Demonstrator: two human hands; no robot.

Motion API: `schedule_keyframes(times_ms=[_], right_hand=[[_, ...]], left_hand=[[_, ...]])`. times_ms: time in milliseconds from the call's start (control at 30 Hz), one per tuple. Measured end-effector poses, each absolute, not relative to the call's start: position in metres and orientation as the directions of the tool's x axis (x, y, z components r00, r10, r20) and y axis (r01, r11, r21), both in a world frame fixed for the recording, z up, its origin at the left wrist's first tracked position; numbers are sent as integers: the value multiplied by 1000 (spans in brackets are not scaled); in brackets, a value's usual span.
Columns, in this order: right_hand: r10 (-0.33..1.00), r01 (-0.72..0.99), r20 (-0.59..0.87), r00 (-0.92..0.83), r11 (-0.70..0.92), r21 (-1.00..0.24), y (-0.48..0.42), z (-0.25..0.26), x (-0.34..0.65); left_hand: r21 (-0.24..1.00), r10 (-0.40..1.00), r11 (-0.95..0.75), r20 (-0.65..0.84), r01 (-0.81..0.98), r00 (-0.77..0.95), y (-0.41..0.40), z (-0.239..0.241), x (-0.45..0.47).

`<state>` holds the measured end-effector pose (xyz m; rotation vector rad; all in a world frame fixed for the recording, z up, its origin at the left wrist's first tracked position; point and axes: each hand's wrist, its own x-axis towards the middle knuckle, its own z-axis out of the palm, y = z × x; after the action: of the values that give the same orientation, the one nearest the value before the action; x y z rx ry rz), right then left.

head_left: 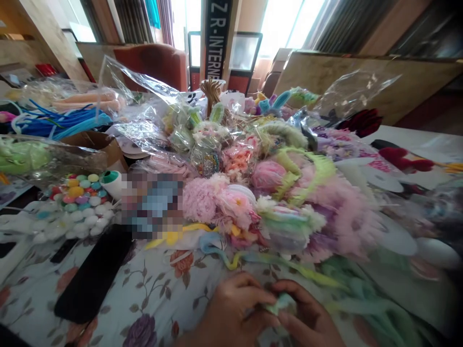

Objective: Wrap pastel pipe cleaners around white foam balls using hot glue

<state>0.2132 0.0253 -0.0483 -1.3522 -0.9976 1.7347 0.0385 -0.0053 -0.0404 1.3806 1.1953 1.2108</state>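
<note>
Near the bottom edge of the head view, my left hand [240, 308] and my right hand [307, 315] meet over a small pale green and whitish bundle [284, 304], which looks like soft fabric or ribbon. Fingers of both hands pinch it from either side, covering much of it. Blur hides its exact kind. Just beyond them a blue and yellow ribbon [249, 258] curls across the flowered tablecloth [155, 279]. To the right lies sheer green ribbon or netting [376, 294].
Fluffy pink and purple trim [343, 212] and decorated balls [237, 200] pile up ahead. A black phone [96, 274] lies at left, beside colourful beads or pompoms [83, 193] and a thread spool [111, 183]. Blue pipe cleaners [65, 120] sit further back; white discs [394, 233] are at right.
</note>
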Motion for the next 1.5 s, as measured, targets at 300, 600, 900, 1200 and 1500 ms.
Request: schedule_keyframes(times_ms=[300, 600, 900, 1200, 1500], right_hand=[[931, -178, -291, -219, -332, -926, 20, -34, 199], [940, -254, -179, -291, -257, -932, 17, -29, 196], [963, -141, 14, -267, -25, -990, 17, -21, 198], [961, -103, 39, -274, 11, -995, 8, -26, 204], [948, -107, -2, -319, -38, -993, 2, -26, 210]], left_hand=[[995, 999, -15, 12, -95, -33, -4, -29, 38], [994, 995, -88, 90, -63, 33, -5, -32, 30], [986, 998, -12, 22, -163, 59, -9, -21, 30], [999, 999, -33, 33, -22, 13, -12, -27, 37], [991, 992, -120, 121, 53, -21, -15, -27, 35]])
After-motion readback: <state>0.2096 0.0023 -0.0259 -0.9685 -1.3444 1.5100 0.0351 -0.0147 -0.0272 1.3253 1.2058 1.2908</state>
